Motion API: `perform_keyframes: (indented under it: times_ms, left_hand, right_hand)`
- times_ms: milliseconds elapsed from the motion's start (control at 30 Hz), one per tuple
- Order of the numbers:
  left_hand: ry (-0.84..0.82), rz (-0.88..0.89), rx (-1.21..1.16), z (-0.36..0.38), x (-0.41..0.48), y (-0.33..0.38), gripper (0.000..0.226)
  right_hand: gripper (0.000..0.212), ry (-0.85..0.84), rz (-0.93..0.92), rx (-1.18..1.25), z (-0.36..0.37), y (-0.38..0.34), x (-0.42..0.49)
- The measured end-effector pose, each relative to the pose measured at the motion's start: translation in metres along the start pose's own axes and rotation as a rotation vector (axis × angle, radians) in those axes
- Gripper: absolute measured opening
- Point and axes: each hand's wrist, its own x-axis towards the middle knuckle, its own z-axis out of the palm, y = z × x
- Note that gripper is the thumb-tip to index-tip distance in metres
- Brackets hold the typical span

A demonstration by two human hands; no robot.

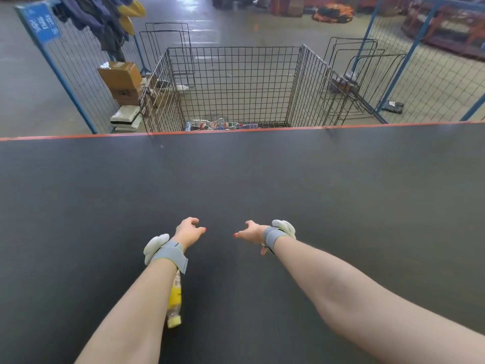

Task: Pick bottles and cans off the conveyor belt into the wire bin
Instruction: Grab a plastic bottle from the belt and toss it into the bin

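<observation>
Both hands reach out over the belt (pixel 315 193) with nothing in them. The left hand (pixel 189 231) has its fingers (pixel 194 221) loosely curled and apart; the right hand (pixel 251 230) is spread open, thumb pointing inward.

The only bottle (pixel 175 302) on the belt lies under the left forearm, on the person's side of the left hand, yellow label and yellow cap, cap end pointing toward the person. The bin (pixel 236 82) stands beyond the belt's far orange edge, with a thin layer of bottles at its bottom.

The main risk, as I judge it, is that the bottle gets missed. Both hands are already past it, further toward the bin, and the left forearm partly hides it from above. If the belt is running, it may carry the bottle out of reach before a hand comes back.

A second risk is a bad grasp: the bottle is round and lying on its side, so a hurried grab could roll it away. A throw from here must also clear the wide belt, and a short one would land back on it.
</observation>
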Motion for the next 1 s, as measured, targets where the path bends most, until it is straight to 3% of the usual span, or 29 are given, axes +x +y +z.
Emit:
perform_keyframes:
  times_ms: [133,267,467,667,833,1000]
  left_hand:
    - [0.041,0.008,-0.046,-0.004,0.007,0.007,0.041]
    - [0.03,-0.007,-0.037,0.001,0.011,0.003,0.04]
    - [-0.064,-0.03,-0.025,0.016,0.021,-0.005,0.04]
    - [-0.125,-0.07,-0.064,0.026,0.044,-0.006,0.04]
    - [-0.122,-0.087,-0.136,0.025,0.081,0.011,0.039]
    - [-0.079,-0.076,-0.164,0.013,0.129,0.035,0.043]
  right_hand:
    - [0.08,-0.198,0.073,-0.039,0.027,-0.002,0.004]
    - [0.09,-0.256,0.061,-0.157,0.055,-0.003,0.015]
    - [0.099,-0.083,0.054,-0.274,0.067,0.008,0.032]
    - [0.073,-0.022,0.103,-0.433,0.054,0.034,0.053]
    - [0.097,0.128,0.15,-0.017,0.007,0.003,0.082]
    - [0.088,0.068,0.191,0.532,-0.05,-0.049,0.112]
